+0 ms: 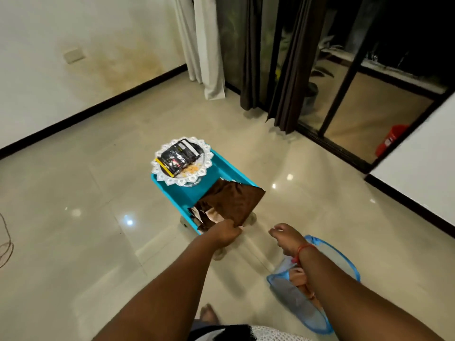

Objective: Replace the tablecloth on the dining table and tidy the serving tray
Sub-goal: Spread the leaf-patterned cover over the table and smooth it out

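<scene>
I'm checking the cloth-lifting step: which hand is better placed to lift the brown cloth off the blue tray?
Left. The left hand already pinches the near corner of the brown cloth lying on the blue tray. The right hand hovers beside it holding nothing, above the mesh basket.

Brown cloth (231, 205) covers the near end of the teal table (197, 195), and I can't see its legs. Print on the black packet (177, 157) is too small to read. My right arm hides part of the blue mesh hamper (283, 286) contents.
</scene>
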